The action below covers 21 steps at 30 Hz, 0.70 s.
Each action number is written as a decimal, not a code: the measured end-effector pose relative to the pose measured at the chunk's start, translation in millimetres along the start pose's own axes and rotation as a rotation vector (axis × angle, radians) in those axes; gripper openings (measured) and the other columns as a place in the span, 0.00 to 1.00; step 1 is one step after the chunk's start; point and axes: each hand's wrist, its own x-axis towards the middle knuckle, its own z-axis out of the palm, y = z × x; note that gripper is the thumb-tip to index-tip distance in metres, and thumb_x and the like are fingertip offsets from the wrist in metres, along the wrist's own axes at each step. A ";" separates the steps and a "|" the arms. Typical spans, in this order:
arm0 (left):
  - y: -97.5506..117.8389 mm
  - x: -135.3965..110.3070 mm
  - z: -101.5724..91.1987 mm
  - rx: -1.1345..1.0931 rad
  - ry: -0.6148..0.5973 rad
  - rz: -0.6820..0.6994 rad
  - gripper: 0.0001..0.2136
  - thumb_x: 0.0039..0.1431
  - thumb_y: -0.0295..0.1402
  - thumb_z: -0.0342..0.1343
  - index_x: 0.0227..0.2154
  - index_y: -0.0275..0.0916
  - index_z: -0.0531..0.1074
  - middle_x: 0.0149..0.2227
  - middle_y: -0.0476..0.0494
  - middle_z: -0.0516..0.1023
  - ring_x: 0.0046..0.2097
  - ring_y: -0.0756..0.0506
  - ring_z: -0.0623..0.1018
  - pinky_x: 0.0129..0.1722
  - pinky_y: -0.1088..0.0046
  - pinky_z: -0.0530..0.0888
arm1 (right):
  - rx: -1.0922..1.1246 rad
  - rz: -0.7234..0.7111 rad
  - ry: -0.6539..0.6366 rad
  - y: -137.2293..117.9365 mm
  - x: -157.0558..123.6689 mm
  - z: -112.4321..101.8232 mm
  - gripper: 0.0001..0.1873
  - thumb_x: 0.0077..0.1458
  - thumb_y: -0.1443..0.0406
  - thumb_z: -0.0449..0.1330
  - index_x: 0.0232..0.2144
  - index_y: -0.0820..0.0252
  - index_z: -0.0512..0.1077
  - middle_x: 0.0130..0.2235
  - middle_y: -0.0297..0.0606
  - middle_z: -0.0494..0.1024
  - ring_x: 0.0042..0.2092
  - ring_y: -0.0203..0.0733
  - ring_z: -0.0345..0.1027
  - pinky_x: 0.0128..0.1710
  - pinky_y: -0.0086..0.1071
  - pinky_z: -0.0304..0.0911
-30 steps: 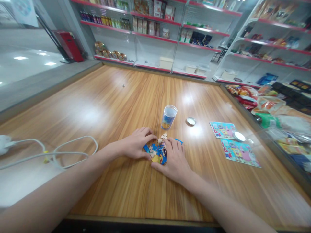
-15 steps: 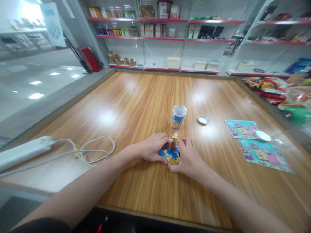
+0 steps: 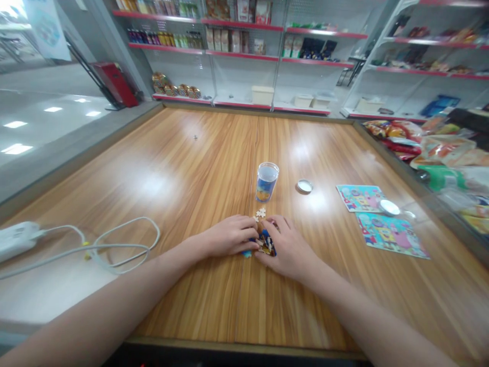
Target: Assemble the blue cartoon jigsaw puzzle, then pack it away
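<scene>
A small heap of jigsaw puzzle pieces point(image 3: 266, 244), blue, yellow and bare cardboard, lies on the wooden table between my hands. My left hand point(image 3: 232, 236) curls its fingers over the heap's left side, hiding part of it. From the right, my right hand point(image 3: 287, 247) cups the heap, thumb towards me and fingers on the far side. A few pale loose pieces point(image 3: 261, 212) lie just beyond the fingertips. Behind them stands an open clear tub point(image 3: 266, 182) with a blue and yellow printed wrap. Its likely lid, a round silver-rimmed disc point(image 3: 304, 186), rests to the right.
Two cartoon picture sheets point(image 3: 389, 235) lie at the right, with a white round lid point(image 3: 389, 207) on them. A white power strip point(image 3: 19, 239) and looped cable point(image 3: 153, 239) are at the left. Snack bags point(image 3: 401, 137) line the right edge; shelves stand behind.
Both hands have drawn closer together around the heap, and the left fingers now cover more of it. The whole view has shifted, so the things on the table appear further left.
</scene>
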 end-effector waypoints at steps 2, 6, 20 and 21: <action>0.8 -0.8 -0.3 -0.025 0.013 -0.013 0.12 0.70 0.40 0.51 0.40 0.37 0.73 0.42 0.38 0.77 0.44 0.43 0.77 0.46 0.64 0.74 | -0.001 -0.026 0.014 4.9 2.5 2.0 0.24 0.55 0.60 0.64 0.53 0.61 0.70 0.51 0.51 0.72 0.54 0.55 0.64 0.53 0.51 0.66; 1.9 -2.5 -2.6 -0.077 0.061 -0.051 0.14 0.66 0.42 0.57 0.47 0.37 0.70 0.45 0.38 0.76 0.46 0.42 0.77 0.46 0.65 0.74 | -0.002 -0.147 0.055 14.8 6.4 6.6 0.11 0.60 0.66 0.59 0.45 0.62 0.73 0.49 0.49 0.76 0.53 0.53 0.67 0.54 0.48 0.67; 7.7 -2.2 -16.6 -0.135 0.230 -0.141 0.17 0.64 0.40 0.58 0.51 0.38 0.67 0.46 0.38 0.72 0.48 0.42 0.73 0.49 0.61 0.73 | 0.267 -0.161 0.086 21.6 5.6 -19.4 0.28 0.59 0.70 0.56 0.61 0.54 0.62 0.58 0.44 0.72 0.61 0.48 0.65 0.61 0.47 0.63; 5.1 -4.3 -20.1 -0.093 0.157 -0.136 0.24 0.60 0.45 0.61 0.54 0.38 0.66 0.50 0.35 0.71 0.51 0.38 0.72 0.52 0.57 0.72 | 0.206 -0.137 0.041 24.3 2.7 -21.6 0.31 0.58 0.64 0.60 0.63 0.55 0.61 0.61 0.47 0.69 0.63 0.52 0.61 0.62 0.51 0.60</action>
